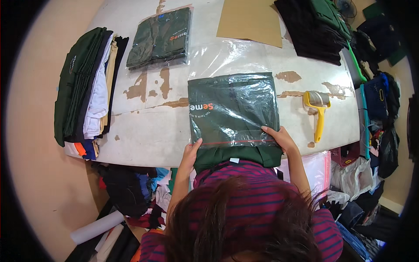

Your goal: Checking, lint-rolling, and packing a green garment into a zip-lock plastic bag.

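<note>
A folded dark green garment [229, 108] with printed writing lies partly inside a clear plastic bag [226, 59] in front of me. Its near end sticks out past the bag's mouth, which has a red strip [240, 142] along it. My left hand [190, 152] grips the left corner of the bag's mouth, thumb on top. At the right edge, my right hand [280, 137] holds bag and garment, its thumb pressing on the plastic. The fingers beneath are hidden on both sides. The bag's far part lies flat without cloth in it.
A bagged green garment [160, 37] lies at the far left. Folded clothes [85, 85] are stacked at the left edge. A brown cardboard sheet [250, 21] and black clothes [314, 36] lie at the back. To the right rests a yellow-handled lint roller [318, 113] on the worn white table [150, 131].
</note>
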`<state>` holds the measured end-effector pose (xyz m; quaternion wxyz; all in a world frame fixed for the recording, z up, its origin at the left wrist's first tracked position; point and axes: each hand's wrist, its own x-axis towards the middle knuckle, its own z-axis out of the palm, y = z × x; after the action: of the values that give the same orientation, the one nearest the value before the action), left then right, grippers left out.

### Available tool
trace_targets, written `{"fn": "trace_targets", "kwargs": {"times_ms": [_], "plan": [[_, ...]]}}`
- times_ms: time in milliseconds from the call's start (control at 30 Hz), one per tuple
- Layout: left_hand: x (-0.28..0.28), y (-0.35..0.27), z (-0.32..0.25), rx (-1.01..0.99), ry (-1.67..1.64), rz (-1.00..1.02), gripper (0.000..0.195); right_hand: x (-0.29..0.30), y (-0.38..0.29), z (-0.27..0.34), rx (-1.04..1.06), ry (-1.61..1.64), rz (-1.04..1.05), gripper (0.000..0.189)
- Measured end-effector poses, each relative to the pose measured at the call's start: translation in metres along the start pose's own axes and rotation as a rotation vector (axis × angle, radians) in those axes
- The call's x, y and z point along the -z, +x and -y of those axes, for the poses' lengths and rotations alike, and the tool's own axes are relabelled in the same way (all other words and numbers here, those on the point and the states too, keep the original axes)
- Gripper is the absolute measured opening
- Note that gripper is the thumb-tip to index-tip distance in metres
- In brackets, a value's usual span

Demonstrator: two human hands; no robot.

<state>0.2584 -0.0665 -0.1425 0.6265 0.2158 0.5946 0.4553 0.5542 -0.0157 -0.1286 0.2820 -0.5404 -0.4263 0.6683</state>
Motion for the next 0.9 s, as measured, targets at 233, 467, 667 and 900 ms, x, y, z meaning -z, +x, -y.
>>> {"fn": "trace_targets", "kwargs": {"times_ms": [233, 467, 667, 900], "plan": [[0.005, -0.006, 0.012, -0.019, -0.053, 0.05, 0.039, 0.002, -0.011, 0.0, -0.084, 0.004, 0.017, 0.048], [0.013, -0.014, 0.014, 0.075, -0.079, 0.116, 0.044, -0.001, -0.034, 0.012, -0.172, -0.055, 0.063, 0.044], [0.013, -0.023, 0.015, 0.068, -0.065, 0.161, 0.045, 0.006, -0.032, -0.013, -0.182, 0.046, 0.096, 0.054], [0.017, -0.029, 0.012, 0.142, -0.235, 0.259, 0.031, 0.009, -0.029, -0.022, -0.223, 0.031, 0.133, 0.05]]}}
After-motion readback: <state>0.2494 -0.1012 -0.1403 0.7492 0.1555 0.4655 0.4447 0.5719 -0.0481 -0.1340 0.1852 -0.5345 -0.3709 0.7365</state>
